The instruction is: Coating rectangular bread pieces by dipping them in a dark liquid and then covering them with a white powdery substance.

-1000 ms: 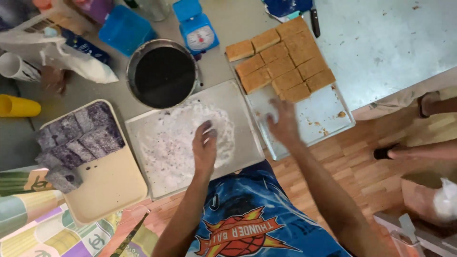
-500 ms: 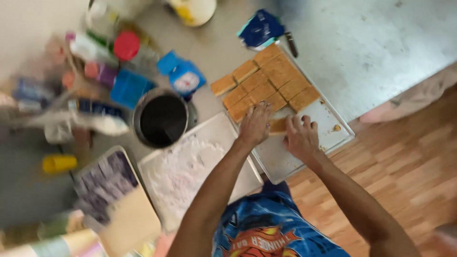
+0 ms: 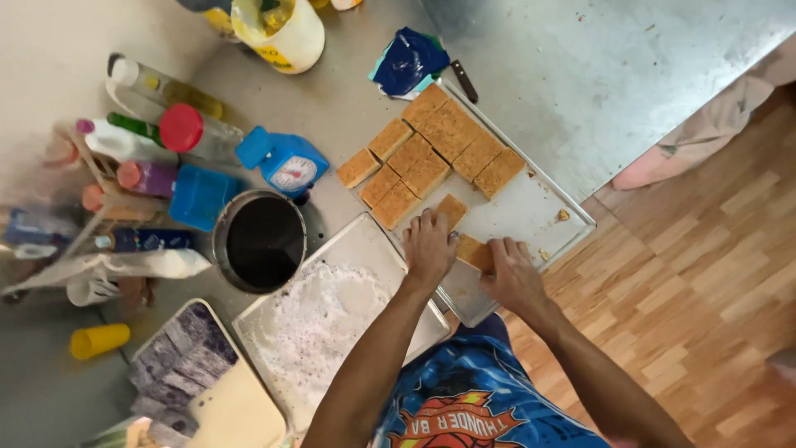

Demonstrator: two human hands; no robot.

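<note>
The metal baking tray point(image 3: 531, 217) sits at the table's point(image 3: 580, 75) near edge, its right corner almost over the wooden floor point(image 3: 696, 249); the tray's near half is bare, and open steel lies beyond it. Both forearms reach forward and inward. The left hand point(image 3: 429, 247) lies palm down, fingers curled on a golden-brown cake slab point(image 3: 452, 209). The right hand point(image 3: 512, 272) pinches another slab point(image 3: 474, 251) at the tray's near edge. More rectangular, crumbly slabs point(image 3: 435, 149) fill the far half. A floury tray point(image 3: 332, 319) touches the left side, behind it a dark round pot point(image 3: 259, 241).
</note>
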